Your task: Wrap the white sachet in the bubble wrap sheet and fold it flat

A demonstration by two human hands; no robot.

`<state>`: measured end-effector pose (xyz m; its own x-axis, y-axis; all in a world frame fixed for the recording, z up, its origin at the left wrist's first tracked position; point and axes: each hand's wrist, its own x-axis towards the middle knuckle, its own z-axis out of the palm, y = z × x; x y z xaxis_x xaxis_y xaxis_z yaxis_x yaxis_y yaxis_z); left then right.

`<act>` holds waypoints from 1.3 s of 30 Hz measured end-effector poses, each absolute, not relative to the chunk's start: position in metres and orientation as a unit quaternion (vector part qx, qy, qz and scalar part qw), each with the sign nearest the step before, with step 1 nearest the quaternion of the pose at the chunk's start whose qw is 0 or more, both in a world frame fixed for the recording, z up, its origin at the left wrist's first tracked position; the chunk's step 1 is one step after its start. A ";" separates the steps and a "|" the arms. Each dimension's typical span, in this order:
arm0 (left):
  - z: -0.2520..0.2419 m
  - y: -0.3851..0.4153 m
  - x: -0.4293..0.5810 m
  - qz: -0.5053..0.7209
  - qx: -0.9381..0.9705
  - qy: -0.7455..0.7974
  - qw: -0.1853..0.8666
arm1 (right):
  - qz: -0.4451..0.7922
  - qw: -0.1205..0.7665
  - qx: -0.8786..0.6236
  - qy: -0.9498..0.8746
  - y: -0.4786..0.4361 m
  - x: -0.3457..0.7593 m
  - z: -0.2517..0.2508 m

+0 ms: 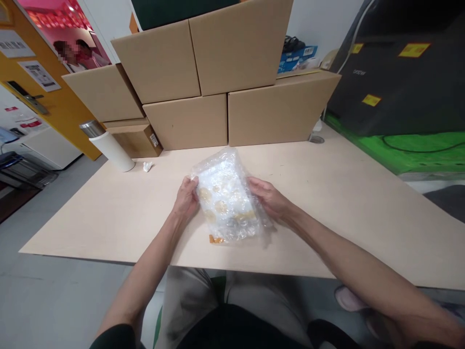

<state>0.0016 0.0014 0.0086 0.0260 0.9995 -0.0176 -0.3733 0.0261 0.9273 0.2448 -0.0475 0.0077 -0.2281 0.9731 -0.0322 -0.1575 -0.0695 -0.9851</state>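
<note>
A bubble-wrapped package (227,198) is held between both hands over the front middle of the table. Through the clear wrap show a whitish thing with several yellowish round spots, whose kind I cannot make out. My left hand (187,198) grips the package's left edge, thumb on top. On the opposite edge, my right hand (271,198) is closed on the wrap, its fingers partly hidden behind the plastic. A strip of brown tape (216,239) sticks out at the package's near left corner.
Stacked cardboard boxes (185,121) line the back of the table (327,194). A white bottle (112,152) with a metal cap and a crumpled white scrap (147,166) stand at the left. Beyond the right edge is a large dark case (403,87). Two people appear past the yellow door (39,92).
</note>
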 end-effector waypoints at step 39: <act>0.012 -0.076 -0.035 0.188 0.791 0.564 0.143 | 0.521 0.534 -0.499 -0.441 -0.031 0.270 0.014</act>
